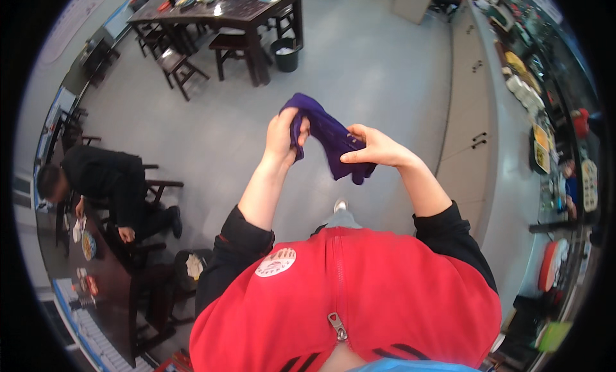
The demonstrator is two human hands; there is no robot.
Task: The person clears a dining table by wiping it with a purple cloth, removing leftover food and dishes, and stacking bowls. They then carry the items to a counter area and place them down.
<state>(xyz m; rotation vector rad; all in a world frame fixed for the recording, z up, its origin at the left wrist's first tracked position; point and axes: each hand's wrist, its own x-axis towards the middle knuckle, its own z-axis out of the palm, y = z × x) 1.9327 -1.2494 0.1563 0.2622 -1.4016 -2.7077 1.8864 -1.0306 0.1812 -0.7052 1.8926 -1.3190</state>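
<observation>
A dark purple cloth (324,125) hangs in loose folds between my two hands, held out in front of my red vest above the floor. My left hand (282,133) is closed around its left end, with part of the cloth draped over the fingers. With thumb and fingers, my right hand (375,146) pinches the right end, and a crumpled corner dangles below it. The middle of the cloth sags slightly between them. Some of my right fingers are hidden behind the fabric.
A dark dining table (224,13) with dishes, stools and a black bin (285,56) stands ahead. On the left a person (112,186) in black sits by another table (109,269), near a second bin (192,267). A long counter (478,115) with food trays runs along the right.
</observation>
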